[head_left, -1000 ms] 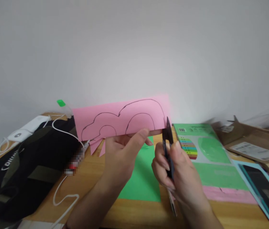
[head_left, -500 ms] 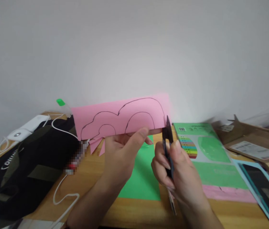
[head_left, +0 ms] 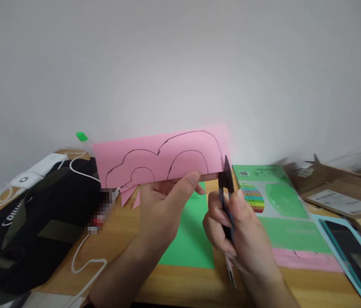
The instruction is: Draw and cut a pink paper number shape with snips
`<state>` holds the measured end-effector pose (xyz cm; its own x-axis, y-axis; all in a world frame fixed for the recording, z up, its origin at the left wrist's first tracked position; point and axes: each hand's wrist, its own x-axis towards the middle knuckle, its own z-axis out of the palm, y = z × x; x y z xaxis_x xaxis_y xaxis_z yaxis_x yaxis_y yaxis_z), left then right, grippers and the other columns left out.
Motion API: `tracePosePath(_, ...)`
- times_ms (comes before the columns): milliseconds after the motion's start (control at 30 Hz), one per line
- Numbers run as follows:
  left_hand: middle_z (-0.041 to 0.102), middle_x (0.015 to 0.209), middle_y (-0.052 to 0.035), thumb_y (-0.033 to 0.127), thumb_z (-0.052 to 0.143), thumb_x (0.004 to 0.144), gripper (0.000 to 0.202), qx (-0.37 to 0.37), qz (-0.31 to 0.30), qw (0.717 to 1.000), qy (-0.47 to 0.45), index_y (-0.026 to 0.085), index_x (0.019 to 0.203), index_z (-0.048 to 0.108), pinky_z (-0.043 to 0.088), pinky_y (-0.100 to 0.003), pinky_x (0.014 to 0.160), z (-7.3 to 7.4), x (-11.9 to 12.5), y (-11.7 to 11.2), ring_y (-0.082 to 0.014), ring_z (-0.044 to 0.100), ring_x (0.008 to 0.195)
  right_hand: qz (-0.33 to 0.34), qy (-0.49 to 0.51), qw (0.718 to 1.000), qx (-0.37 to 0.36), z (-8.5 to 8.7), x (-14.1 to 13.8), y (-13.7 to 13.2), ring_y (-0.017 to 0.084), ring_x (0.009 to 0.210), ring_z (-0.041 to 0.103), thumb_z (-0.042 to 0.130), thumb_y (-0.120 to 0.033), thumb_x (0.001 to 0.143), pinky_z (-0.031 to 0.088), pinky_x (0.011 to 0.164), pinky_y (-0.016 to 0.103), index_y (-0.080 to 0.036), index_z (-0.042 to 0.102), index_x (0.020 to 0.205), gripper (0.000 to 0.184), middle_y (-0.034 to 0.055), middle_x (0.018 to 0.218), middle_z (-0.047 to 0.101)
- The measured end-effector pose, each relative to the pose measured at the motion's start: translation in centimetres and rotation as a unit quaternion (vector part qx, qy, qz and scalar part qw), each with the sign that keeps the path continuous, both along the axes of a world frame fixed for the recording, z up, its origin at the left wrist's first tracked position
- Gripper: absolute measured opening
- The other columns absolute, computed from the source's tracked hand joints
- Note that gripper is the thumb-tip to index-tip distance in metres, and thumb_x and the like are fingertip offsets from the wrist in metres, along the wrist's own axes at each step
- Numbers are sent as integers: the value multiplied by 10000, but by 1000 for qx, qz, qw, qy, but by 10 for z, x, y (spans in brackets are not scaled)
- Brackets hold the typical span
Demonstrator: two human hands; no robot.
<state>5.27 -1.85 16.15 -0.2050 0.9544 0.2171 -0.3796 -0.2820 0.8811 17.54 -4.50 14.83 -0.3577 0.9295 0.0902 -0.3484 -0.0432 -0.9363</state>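
Observation:
My left hand [head_left: 167, 205] grips the lower edge of a pink sheet of paper [head_left: 125, 149], thumb in front and fingers behind. Curved black lines like a cloud outline and two inner arches are drawn on the paper. In my right hand [head_left: 234, 222] is a pair of dark scissors [head_left: 227, 177], the fingers wrapped round the handles. The blades point up at the paper's lower right corner, beside the end of the drawn outline. Below the paper, several pointed pink scraps [head_left: 129, 196] show on the left; part of them is hidden by my left hand.
Green paper [head_left: 193, 239] lies on the wooden table [head_left: 174, 284] under my hands. A green-and-grey paper pack [head_left: 283, 201], a phone [head_left: 356, 252] on light blue paper and a cardboard box [head_left: 337, 184] are at right. Black fabric [head_left: 48, 222], white cables and a white power strip [head_left: 39, 171] are at left.
The paper has shifted slightly left at its left end. The scissor blades look closer together at the lower right corner; both hands stay nearly in place.

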Motion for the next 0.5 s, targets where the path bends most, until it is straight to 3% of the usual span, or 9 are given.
tracePosePath(267, 683, 568, 35, 254, 729, 733, 132, -13, 7, 1000, 9, 285, 607, 702, 559, -268, 584, 3, 0, 0, -141, 651, 551, 3, 5, 1000, -6, 1, 1, -2, 51, 332, 112, 407, -751, 936, 148, 348, 207, -238, 359, 629, 600, -108, 377, 257)
tracePosePath(500, 690, 580, 35, 239, 753, 739, 107, 3, -3, 1000, -7, 233, 647, 700, 556, -228, 573, 2, 0, 1, -125, 659, 548, -4, 4, 1000, -14, -1, 0, -3, 51, 344, 129, 377, -731, 959, 161, 362, 201, -234, 371, 644, 589, -107, 391, 256)
